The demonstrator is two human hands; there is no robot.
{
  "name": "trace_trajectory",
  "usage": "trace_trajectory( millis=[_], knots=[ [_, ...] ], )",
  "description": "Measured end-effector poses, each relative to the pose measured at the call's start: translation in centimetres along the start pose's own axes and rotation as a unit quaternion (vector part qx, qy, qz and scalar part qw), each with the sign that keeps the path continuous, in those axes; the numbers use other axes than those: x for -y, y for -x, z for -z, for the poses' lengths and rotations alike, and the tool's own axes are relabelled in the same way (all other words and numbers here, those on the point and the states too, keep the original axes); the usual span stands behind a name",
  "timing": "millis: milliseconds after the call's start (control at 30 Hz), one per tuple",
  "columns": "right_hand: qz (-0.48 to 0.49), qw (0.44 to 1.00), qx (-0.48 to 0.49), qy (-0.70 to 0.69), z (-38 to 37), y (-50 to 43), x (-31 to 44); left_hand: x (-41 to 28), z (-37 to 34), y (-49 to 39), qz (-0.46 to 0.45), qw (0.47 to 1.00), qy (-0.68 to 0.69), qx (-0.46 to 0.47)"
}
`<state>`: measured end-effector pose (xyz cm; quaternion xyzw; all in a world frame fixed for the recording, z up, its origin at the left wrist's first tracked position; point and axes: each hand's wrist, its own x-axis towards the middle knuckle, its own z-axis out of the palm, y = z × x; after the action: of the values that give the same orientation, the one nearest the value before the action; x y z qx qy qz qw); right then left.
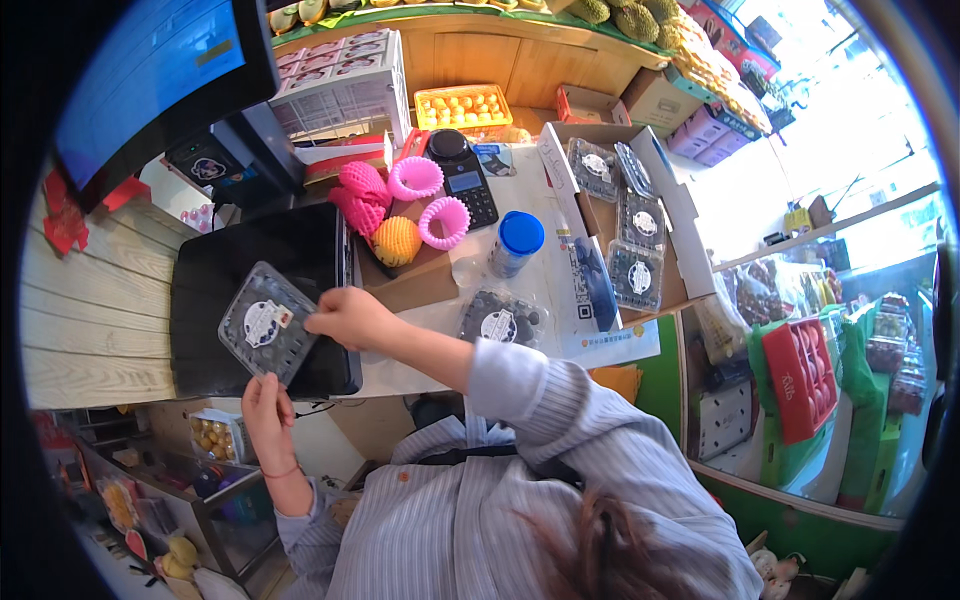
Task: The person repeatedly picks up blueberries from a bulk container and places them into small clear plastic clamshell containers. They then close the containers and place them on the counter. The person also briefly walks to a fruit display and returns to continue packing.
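A clear plastic clamshell of dark berries (pixel 244 352), with a round white label and a small sticker, is tilted above a black flat-topped device (pixel 199 274). My left hand (pixel 268 412) pinches its lower corner. At the right corner is my right hand (pixel 352 319), its fingertips closed on the edge beside the small sticker. Another berry clamshell (pixel 480 304) lies on the white counter (pixel 397 375), partly behind my right forearm. Beyond it stands a clear jar with a blue lid (pixel 523 234). An open cardboard box (pixel 686 259) holds several similar clamshells (pixel 639 277).
A monitor (pixel 157 90) rises at the left. Pink foam fruit sleeves (pixel 444 223), a yellow sleeve-wrapped item (pixel 396 241) and a black keypad device (pixel 466 184) sit behind the black device. An orange fruit basket (pixel 463 107) stands farther back. Right is a glass display case (pixel 810 480).
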<state>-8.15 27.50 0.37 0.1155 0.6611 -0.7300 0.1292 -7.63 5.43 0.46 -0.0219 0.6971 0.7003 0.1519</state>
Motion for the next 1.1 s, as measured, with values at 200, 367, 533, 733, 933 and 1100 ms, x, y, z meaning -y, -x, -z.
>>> trace_trajectory(
  millis=[200, 367, 533, 733, 933, 1100],
  knots=[
    [-0.016, 0.989, -0.027, -0.144, 6.1, 12.4, -2.0, -0.5, -9.3, 3.1, 0.035, 0.98, 0.171, 0.094],
    [-0.016, 0.966, -0.135, -0.218, 12.7, 19.5, -2.3, 5.6, -13.5, -1.2, 0.181, 0.889, 0.404, 0.116],
    [0.028, 0.918, -0.392, -0.05, 24.6, 25.3, -4.9, 7.1, -13.4, -1.6, 0.17, 0.92, 0.34, 0.097],
    [-0.07, 0.772, -0.514, 0.367, 38.4, 25.4, -10.2, 9.0, -13.4, 1.4, 0.213, 0.911, 0.351, 0.026],
    [-0.251, 0.905, -0.309, 0.152, 42.1, 24.4, -10.0, 9.1, -15.3, 3.3, 0.216, 0.941, 0.258, 0.038],
    [-0.082, 0.922, -0.378, -0.034, 40.6, 26.2, -9.9, 8.9, -13.3, 4.6, 0.264, 0.942, 0.194, 0.067]
  ],
)
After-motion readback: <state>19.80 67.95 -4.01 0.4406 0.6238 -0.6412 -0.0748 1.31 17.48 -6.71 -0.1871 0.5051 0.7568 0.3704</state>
